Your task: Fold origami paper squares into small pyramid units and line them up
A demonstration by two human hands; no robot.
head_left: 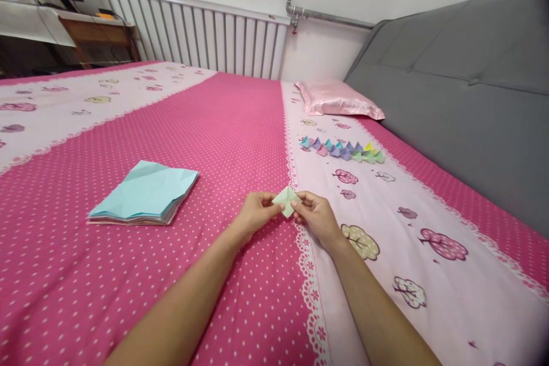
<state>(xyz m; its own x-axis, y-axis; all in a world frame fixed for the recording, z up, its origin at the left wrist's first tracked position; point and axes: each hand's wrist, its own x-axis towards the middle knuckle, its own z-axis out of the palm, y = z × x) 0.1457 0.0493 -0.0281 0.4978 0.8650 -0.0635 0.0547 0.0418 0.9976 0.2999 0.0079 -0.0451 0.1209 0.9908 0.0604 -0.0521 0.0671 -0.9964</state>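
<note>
Both of my hands hold one small pale green folded paper piece (286, 201) just above the pink bedsheet (231, 137). My left hand (255, 214) pinches its left side with closed fingers. My right hand (315, 216) pinches its right side the same way. The paper is folded into a small diamond shape with a point upward. A stack of square paper sheets (143, 193), light blue on top, lies on the sheet to the left of my hands. A row of several finished folded paper pieces (343, 150) in blue, purple, pink, yellow and green lies farther off to the right.
A pink satin pillow (337, 99) rests at the head of the bed. A grey padded headboard (463, 103) runs along the right side. A white radiator (201, 34) lines the far wall, with a wooden desk (96, 37) at the far left.
</note>
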